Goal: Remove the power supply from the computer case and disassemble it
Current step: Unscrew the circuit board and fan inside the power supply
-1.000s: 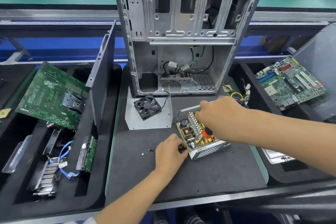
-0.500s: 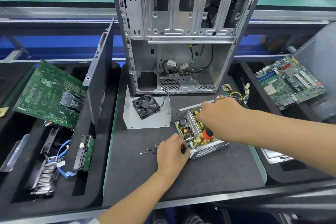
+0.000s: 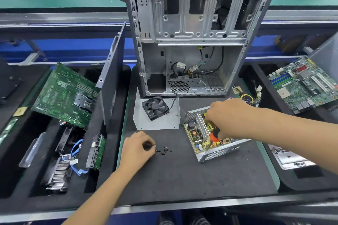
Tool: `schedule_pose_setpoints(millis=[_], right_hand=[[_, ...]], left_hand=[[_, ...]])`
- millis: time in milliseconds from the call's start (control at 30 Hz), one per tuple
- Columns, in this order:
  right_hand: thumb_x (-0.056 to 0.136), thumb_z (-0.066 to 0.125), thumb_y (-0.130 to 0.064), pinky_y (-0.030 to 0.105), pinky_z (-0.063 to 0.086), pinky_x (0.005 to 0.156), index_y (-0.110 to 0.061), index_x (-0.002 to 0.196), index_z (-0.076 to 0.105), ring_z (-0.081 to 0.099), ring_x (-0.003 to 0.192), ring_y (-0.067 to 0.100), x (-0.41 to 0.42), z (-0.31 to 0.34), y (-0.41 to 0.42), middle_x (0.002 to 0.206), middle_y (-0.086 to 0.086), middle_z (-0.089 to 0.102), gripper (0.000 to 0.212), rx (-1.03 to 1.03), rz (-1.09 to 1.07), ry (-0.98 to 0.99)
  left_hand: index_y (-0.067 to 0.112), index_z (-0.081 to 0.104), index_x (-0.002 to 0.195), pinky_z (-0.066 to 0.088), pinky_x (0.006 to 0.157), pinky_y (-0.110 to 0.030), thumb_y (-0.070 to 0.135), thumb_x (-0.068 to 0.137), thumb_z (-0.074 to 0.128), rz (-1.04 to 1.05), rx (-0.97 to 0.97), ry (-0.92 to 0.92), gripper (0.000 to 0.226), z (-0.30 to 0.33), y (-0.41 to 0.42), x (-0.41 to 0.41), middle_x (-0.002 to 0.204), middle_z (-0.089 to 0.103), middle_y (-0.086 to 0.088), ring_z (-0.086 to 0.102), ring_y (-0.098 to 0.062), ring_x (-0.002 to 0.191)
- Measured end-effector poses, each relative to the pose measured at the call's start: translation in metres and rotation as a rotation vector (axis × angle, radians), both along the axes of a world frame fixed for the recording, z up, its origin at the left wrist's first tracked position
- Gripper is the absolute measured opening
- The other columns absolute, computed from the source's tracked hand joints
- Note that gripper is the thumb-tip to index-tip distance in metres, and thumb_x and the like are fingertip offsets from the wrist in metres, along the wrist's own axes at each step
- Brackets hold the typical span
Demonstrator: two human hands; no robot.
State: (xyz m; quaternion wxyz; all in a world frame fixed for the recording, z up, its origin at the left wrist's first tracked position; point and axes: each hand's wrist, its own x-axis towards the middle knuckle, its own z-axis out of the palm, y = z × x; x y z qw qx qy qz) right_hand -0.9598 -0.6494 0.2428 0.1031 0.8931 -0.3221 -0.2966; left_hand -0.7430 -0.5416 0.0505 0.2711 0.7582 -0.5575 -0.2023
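Observation:
The opened power supply (image 3: 210,144) lies on the black mat right of centre, its circuit board and finned heatsink exposed in a perforated metal shell. My right hand (image 3: 226,113) reaches into it from the right and grips a screwdriver with a red and black handle (image 3: 214,134). My left hand (image 3: 137,147) rests on the mat to the left, fingers curled and pinching a small dark screw beside a cluster of loose black screws (image 3: 163,150). The empty computer case (image 3: 193,33) stands upright behind. The supply's metal cover (image 3: 157,124) lies flat with a black fan (image 3: 155,105) on it.
A green motherboard (image 3: 65,95) leans in the left tray above a heatsink, blue cables and a drive. A dark side panel (image 3: 111,78) stands between tray and mat. Another motherboard (image 3: 303,84) sits at right. Coloured supply wires (image 3: 250,97) trail behind my right hand.
My left hand left the power supply's corner and moved left to the loose screws. My right hand stayed inside the supply with the screwdriver.

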Motion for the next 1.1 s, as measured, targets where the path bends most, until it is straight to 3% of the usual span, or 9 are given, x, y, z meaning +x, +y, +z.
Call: schedule_pose_setpoints(millis=[200, 367, 500, 633, 733, 833, 967, 1100], right_hand=[[0.072, 0.076, -0.036, 0.028, 0.047, 0.061, -0.018, 0.088, 0.056, 0.058, 0.08, 0.019, -0.01, 0.003, -0.015, 0.085, -0.003, 0.057, 0.032, 0.149, -0.179, -0.231], [0.062, 0.085, -0.039, 0.028, 0.043, 0.065, -0.026, 0.078, 0.055, 0.052, 0.082, 0.013, -0.037, -0.002, -0.027, 0.078, -0.012, 0.055, 0.036, 0.189, -0.378, -0.617], [0.056, 0.089, -0.042, 0.025, 0.036, 0.062, -0.028, 0.073, 0.061, 0.053, 0.077, 0.003, -0.065, -0.006, -0.03, 0.078, -0.011, 0.061, 0.035, 0.2, -0.529, -0.884], [0.053, 0.088, -0.044, 0.01, 0.036, 0.051, -0.033, 0.063, 0.064, 0.052, 0.058, -0.008, -0.085, -0.008, -0.028, 0.052, -0.022, 0.057, 0.028, 0.199, -0.572, -1.086], [0.052, 0.087, -0.046, 0.014, 0.036, 0.052, -0.034, 0.071, 0.064, 0.056, 0.06, 0.001, -0.101, -0.012, -0.034, 0.06, -0.012, 0.063, 0.032, 0.171, -0.65, -1.221], [0.055, 0.087, -0.044, 0.012, 0.037, 0.052, -0.033, 0.079, 0.057, 0.055, 0.065, 0.002, -0.112, -0.014, -0.044, 0.072, -0.007, 0.062, 0.04, 0.085, -0.689, -1.293], [0.058, 0.081, -0.045, 0.008, 0.039, 0.055, -0.034, 0.083, 0.055, 0.054, 0.062, 0.003, -0.119, -0.018, -0.05, 0.066, -0.009, 0.061, 0.038, 0.08, -0.625, -1.369], [0.067, 0.077, -0.043, 0.011, 0.041, 0.057, -0.035, 0.091, 0.052, 0.055, 0.06, 0.008, -0.126, -0.029, -0.052, 0.072, -0.014, 0.061, 0.035, 0.154, -0.6, -1.43]], left_hand=[[0.031, 0.07, 0.073, 0.047, 0.088, -0.036, 0.015, 0.075, 0.072, -0.156, 0.185, 0.028, 0.017, 0.002, 0.002, 0.015, 0.082, 0.063, 0.013, 0.058, -0.007, 0.085], [0.028, 0.073, 0.076, 0.051, 0.077, -0.025, 0.004, 0.079, 0.062, -0.136, 0.217, 0.154, 0.026, 0.012, -0.005, 0.021, 0.086, 0.067, 0.01, 0.061, -0.01, 0.078], [0.029, 0.071, 0.078, 0.044, 0.068, -0.009, -0.001, 0.084, 0.055, -0.119, 0.142, 0.209, 0.034, 0.026, -0.024, 0.003, 0.09, 0.069, 0.008, 0.06, -0.008, 0.077], [0.03, 0.07, 0.083, 0.041, 0.066, -0.012, 0.011, 0.088, 0.063, -0.225, 0.044, 0.262, 0.021, 0.044, -0.049, -0.044, 0.087, 0.068, 0.009, 0.054, 0.004, 0.067], [0.027, 0.07, 0.083, 0.043, 0.065, -0.013, 0.03, 0.081, 0.076, -0.338, 0.03, 0.316, 0.007, 0.049, -0.062, -0.083, 0.084, 0.065, 0.009, 0.055, 0.004, 0.07], [0.021, 0.07, 0.081, 0.049, 0.071, -0.029, 0.046, 0.069, 0.083, -0.461, 0.142, 0.354, 0.031, 0.045, -0.071, -0.106, 0.085, 0.066, 0.004, 0.061, -0.01, 0.076], [0.021, 0.072, 0.083, 0.047, 0.071, -0.031, 0.042, 0.073, 0.083, -0.679, 0.231, 0.37, 0.026, 0.041, -0.078, -0.11, 0.077, 0.06, 0.016, 0.056, -0.005, 0.076], [0.013, 0.073, 0.083, 0.043, 0.068, -0.023, 0.032, 0.079, 0.081, -0.731, 0.234, 0.385, 0.02, 0.042, -0.084, -0.11, 0.074, 0.056, 0.016, 0.053, -0.001, 0.072]])
